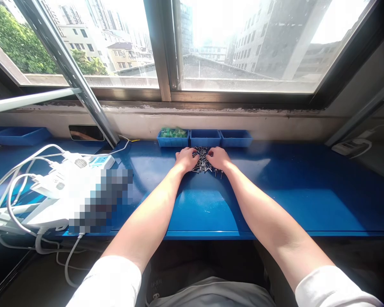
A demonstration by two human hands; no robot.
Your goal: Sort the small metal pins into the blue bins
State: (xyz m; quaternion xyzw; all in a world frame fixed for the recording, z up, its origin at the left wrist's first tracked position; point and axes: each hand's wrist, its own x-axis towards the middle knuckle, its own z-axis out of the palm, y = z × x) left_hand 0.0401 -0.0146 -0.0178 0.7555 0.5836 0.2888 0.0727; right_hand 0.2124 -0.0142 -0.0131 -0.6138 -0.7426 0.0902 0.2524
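A loose pile of small, thin metal fasteners (202,160), perhaps rivets or screws, lies on the blue tabletop (208,204). From the left, my left hand (187,158) rests against the pile with its fingers curled in. My right hand (219,157) mirrors it on the right side, fingers bent and touching the fasteners. What sits between the fingertips of either hand is too small to make out. Just behind the hands stand three blue bins: a left bin (173,139) with green pieces in clear wrapping, a middle bin (205,138) and a right bin (236,138).
On the left, white power strips and plugs (51,183) spread over the table with tangled cables. A phone-like dark slab (86,132) leans at the wall near a metal post (96,115). Another blue tray (19,135) stands far left. At far right lies a white socket block (348,147).
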